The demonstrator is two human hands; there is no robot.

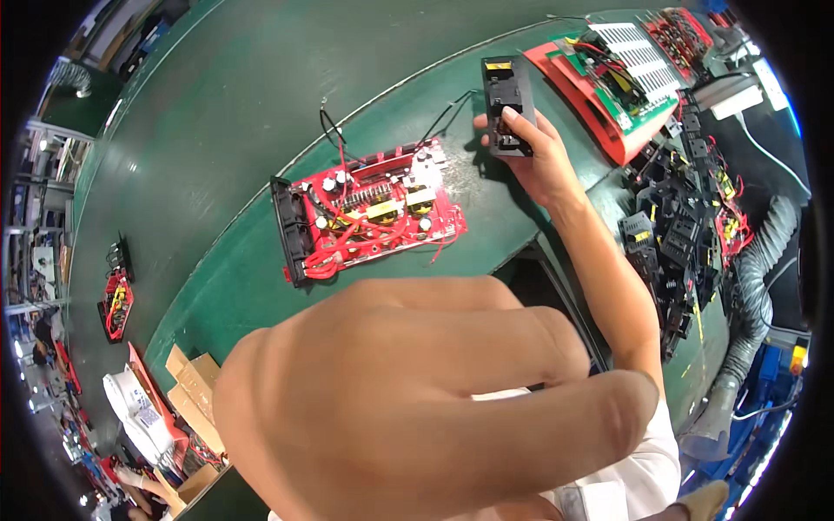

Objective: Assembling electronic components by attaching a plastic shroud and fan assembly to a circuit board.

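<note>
My right hand (543,161) grips a black plastic end panel (506,95) with sockets and cut-outs, thumb across its face, above the green bench. Very near the camera, my left hand (391,399) fills the lower middle, the back of it showing. Its fingers are bent and point right; their tips, and anything in them, are hidden. Beyond it lies a red circuit board assembly (382,208) with capacitors, yellow-wrapped transformers and red wires. A black fan panel (291,230) stands at its left end. Dark cables (330,130) rise from its far side.
A pile of black plastic panels (678,226) lies at the right, beside a grey flexible duct (760,269). Red trays with green boards (617,78) sit at the far right. Another red assembly (115,300) lies at the left, with a cardboard box (193,391) lower down.
</note>
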